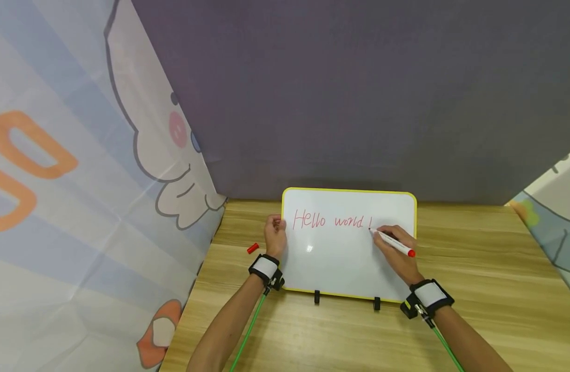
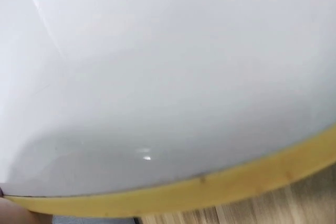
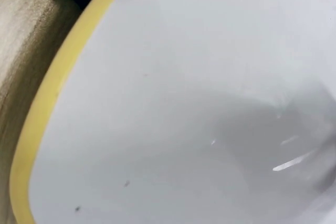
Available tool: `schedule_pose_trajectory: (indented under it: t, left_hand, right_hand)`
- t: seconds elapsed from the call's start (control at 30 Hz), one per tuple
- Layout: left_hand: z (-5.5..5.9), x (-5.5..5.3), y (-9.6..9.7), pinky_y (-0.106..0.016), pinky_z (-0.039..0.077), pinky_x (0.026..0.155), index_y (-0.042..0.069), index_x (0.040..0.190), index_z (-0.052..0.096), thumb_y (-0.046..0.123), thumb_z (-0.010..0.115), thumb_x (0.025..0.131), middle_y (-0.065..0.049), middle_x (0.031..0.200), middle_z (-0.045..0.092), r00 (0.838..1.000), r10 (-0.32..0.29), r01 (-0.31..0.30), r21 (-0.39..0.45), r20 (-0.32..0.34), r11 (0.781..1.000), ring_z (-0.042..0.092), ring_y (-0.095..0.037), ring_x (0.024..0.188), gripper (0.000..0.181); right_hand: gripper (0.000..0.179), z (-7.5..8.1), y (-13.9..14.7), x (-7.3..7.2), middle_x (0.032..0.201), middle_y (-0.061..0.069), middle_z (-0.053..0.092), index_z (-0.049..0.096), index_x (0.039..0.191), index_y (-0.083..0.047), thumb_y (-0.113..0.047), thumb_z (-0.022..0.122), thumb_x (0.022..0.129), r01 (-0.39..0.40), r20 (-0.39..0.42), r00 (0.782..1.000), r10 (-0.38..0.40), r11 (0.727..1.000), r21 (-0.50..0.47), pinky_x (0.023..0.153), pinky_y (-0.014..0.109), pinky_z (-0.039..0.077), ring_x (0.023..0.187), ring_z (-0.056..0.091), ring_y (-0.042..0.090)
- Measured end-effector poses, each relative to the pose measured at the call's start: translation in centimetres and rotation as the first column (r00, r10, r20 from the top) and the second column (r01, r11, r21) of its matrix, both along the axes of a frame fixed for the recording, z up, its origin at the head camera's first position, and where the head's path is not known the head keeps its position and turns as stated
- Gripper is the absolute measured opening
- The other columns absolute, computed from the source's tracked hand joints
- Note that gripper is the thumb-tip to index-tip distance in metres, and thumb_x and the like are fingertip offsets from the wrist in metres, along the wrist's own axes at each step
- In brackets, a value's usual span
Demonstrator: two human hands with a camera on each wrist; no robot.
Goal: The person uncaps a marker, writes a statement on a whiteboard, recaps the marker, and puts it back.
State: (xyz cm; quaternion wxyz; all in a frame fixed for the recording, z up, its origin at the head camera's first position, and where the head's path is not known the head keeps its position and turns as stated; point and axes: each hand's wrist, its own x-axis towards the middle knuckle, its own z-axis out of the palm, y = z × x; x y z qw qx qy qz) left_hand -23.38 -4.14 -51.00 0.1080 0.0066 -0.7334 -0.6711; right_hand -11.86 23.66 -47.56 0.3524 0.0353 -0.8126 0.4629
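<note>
A whiteboard [image 1: 333,263] with a yellow rim stands on two black feet. "Hello world" and an upright stroke are written on it in red. My right hand [image 1: 396,248] pinches a white marker [image 1: 394,243] with a red end, its tip at the foot of that stroke. At the board's left edge, my left hand [image 1: 275,236] grips the rim. The left wrist view catches only a bit of a finger [image 2: 16,212] beside the yellow rim [image 2: 157,200]. White board surface [image 3: 157,103] fills most of the right wrist view, where the marker is not visible.
A red marker cap [image 1: 252,248] lies on the wooden table [image 1: 359,341], left of my left hand. Behind the table rises a grey panel [image 1: 359,103]. A printed cloth [image 1: 89,206] hangs along the left side. Green cables [image 1: 247,330] run from both wrist straps.
</note>
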Motion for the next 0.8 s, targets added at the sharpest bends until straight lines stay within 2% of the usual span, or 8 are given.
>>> schedule_pose_trajectory:
  t: [0.17, 0.37, 0.6, 0.8]
  left_hand:
    - [0.1, -0.1, 0.1, -0.02, 0.037, 0.065, -0.005, 0.098, 0.055, -0.003, 0.052, 0.089, -0.012, 0.086, 0.052, 1.0, 0.01, -0.01, 0.008, 0.0, 1.0, 0.044, -0.013, 0.071, 0.01]
    - [0.4, 0.0, 0.1, -0.021, 0.037, 0.065, -0.007, 0.1, 0.055, -0.004, 0.051, 0.09, -0.015, 0.088, 0.052, 1.0, -0.005, 0.005, 0.001, 0.016, 1.0, 0.043, -0.014, 0.072, 0.012]
    - [3.4, 2.0, 0.1, -0.019, 0.036, 0.065, -0.012, 0.099, 0.052, -0.007, 0.048, 0.089, -0.019, 0.087, 0.051, 1.0, -0.019, 0.018, -0.034, -0.011, 0.999, 0.044, -0.016, 0.071, 0.012]
    - [3.5, 2.2, 0.0, -0.02, 0.036, 0.067, -0.013, 0.099, 0.052, -0.007, 0.049, 0.09, -0.021, 0.088, 0.052, 0.999, -0.026, 0.025, -0.024, -0.021, 0.999, 0.045, -0.018, 0.074, 0.012]
  right_hand:
    - [0.012, 0.0, -0.1, 0.0, 0.075, 0.016, 0.063, 0.067, 0.083, 0.005, 0.008, 0.069, 0.072, 0.007, -0.03, 1.0, -0.007, 1.0, 0.021, 0.062, 0.006, 0.039, 0.067, 0.052, 0.004]
    - [0.012, 0.0, -0.2, 0.1, 0.075, 0.016, 0.063, 0.067, 0.083, 0.006, 0.008, 0.069, 0.072, 0.02, -0.03, 0.999, -0.019, 1.0, 0.024, 0.062, 0.005, 0.039, 0.067, 0.053, 0.005]
    - [0.011, 0.0, -0.2, 0.2, 0.076, 0.015, 0.063, 0.067, 0.085, 0.004, 0.006, 0.069, 0.074, 0.037, 0.0, 0.999, -0.037, 0.999, 0.027, 0.062, 0.005, 0.038, 0.068, 0.051, 0.003]
    - [0.012, 0.0, -0.1, 0.3, 0.076, 0.015, 0.063, 0.067, 0.086, 0.004, 0.006, 0.07, 0.074, 0.02, -0.001, 1.0, -0.02, 1.0, 0.02, 0.062, 0.006, 0.039, 0.068, 0.051, 0.002]
